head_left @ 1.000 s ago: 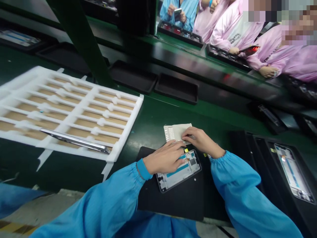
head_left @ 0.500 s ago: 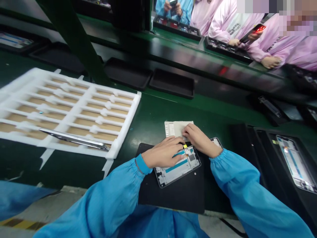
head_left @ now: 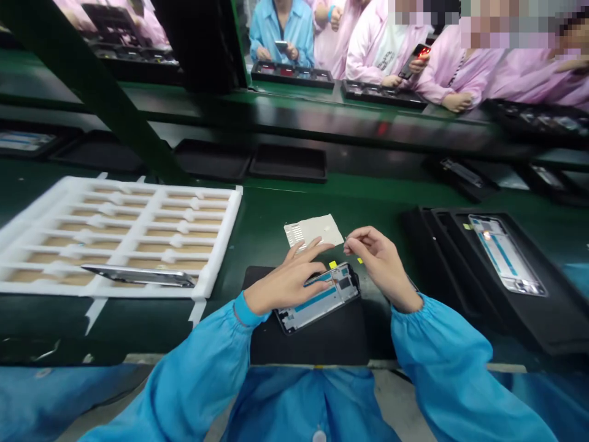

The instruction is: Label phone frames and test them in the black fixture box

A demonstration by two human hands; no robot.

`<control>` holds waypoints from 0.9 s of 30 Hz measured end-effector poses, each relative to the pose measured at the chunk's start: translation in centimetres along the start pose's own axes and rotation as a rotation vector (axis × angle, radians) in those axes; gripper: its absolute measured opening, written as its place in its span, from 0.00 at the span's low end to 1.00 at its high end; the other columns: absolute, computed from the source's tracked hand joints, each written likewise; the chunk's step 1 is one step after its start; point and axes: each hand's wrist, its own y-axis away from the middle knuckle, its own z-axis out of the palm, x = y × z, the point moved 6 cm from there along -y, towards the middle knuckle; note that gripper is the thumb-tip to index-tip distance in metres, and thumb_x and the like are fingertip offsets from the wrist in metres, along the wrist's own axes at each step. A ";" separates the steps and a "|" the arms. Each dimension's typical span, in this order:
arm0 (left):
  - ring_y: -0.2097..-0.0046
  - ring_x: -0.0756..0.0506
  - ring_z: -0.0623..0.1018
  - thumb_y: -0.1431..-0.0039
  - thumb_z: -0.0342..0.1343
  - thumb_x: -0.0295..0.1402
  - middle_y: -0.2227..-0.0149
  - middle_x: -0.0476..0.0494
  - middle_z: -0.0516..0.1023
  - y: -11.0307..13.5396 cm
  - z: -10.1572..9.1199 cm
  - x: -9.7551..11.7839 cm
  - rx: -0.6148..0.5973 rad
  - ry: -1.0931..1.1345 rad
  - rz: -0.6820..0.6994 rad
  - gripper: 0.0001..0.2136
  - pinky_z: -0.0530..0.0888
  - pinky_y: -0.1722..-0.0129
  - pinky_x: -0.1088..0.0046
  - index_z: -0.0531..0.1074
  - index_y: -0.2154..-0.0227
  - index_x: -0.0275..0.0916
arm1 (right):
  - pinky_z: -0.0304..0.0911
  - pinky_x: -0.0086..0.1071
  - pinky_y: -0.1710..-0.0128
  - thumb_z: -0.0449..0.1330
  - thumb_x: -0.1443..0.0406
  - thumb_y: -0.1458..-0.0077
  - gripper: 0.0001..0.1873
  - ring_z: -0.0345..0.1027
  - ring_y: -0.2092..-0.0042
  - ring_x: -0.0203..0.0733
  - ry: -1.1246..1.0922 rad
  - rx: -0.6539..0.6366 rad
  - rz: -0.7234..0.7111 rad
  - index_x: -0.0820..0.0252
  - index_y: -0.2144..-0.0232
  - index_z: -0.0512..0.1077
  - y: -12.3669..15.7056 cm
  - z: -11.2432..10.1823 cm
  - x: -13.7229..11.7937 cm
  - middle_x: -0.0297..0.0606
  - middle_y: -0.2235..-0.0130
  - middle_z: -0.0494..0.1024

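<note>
A phone frame (head_left: 317, 307) with blue strips inside lies slanted on a black mat (head_left: 313, 350). My left hand (head_left: 289, 276) is spread over its upper left part, fingers apart, fingertips reaching the lower edge of a pale sticker sheet (head_left: 329, 228). That sheet lies just beyond the frame, with a row of white strips at its left end. My right hand (head_left: 380, 261) is at the sheet's right corner, thumb and forefinger pinched together. A tiny dark bit shows at the fingertips, too small to name. Yellow tabs (head_left: 333, 265) stick up at the frame's top edge.
On the left, a white foam tray (head_left: 225, 236) with slots has a phone part (head_left: 138, 276) lying across it. Stacked black trays (head_left: 529, 325) at right hold another phone frame (head_left: 508, 255). Shallow black trays (head_left: 289, 162) line the back. Several co-workers stand across the bench.
My right hand has come off the sheet's surface to its right corner, fingers still pinched. The sheet has turned slightly. My left hand remains over the phone frame, fingers more spread. The camera view has shifted.
</note>
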 end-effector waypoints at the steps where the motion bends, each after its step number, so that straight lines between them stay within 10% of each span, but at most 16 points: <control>1: 0.31 0.35 0.57 0.33 0.52 0.41 0.33 0.39 0.59 0.2 -0.4 0.3 0.002 0.006 -0.018 0.12 0.57 0.34 0.49 0.75 0.58 0.39 | 0.69 0.31 0.64 0.62 0.59 0.42 0.09 0.72 0.67 0.37 -0.015 -0.006 0.017 0.58 0.66 0.70 0.8 -0.4 -0.4 0.34 0.69 0.75; 7: 0.61 0.43 0.82 0.30 0.49 0.36 0.61 0.48 0.82 2.4 -2.1 2.8 -0.053 -0.121 -0.199 0.10 0.73 0.65 0.72 0.73 0.52 0.45 | 0.67 0.28 0.63 0.61 0.62 0.40 0.04 0.71 0.63 0.35 0.093 -0.198 0.021 0.56 0.64 0.71 5.3 -0.1 -3.6 0.33 0.66 0.75; 12: 0.63 0.43 0.82 0.31 0.50 0.31 0.61 0.46 0.83 3.6 -0.9 4.8 0.031 -0.307 -0.091 0.10 0.74 0.66 0.71 0.73 0.52 0.42 | 0.63 0.29 0.65 0.57 0.65 0.37 0.03 0.70 0.63 0.35 0.259 -0.299 0.015 0.54 0.64 0.65 7.0 1.2 -4.5 0.30 0.66 0.73; 19: 0.59 0.48 0.82 0.33 0.54 0.31 0.57 0.46 0.83 5.2 -1.2 5.5 0.446 -0.157 0.173 0.08 0.76 0.58 0.72 0.73 0.53 0.40 | 0.58 0.29 0.70 0.57 0.67 0.38 0.06 0.67 0.69 0.34 0.280 -0.428 0.071 0.54 0.65 0.61 7.2 2.5 -3.4 0.26 0.71 0.71; 27: 0.63 0.48 0.83 0.36 0.58 0.29 0.61 0.49 0.84 4.7 -1.7 4.9 0.517 -0.163 0.135 0.04 0.76 0.61 0.72 0.76 0.60 0.39 | 0.64 0.31 0.62 0.61 0.67 0.40 0.08 0.69 0.60 0.36 0.319 -0.213 -0.090 0.54 0.60 0.65 7.6 0.3 -2.6 0.34 0.52 0.75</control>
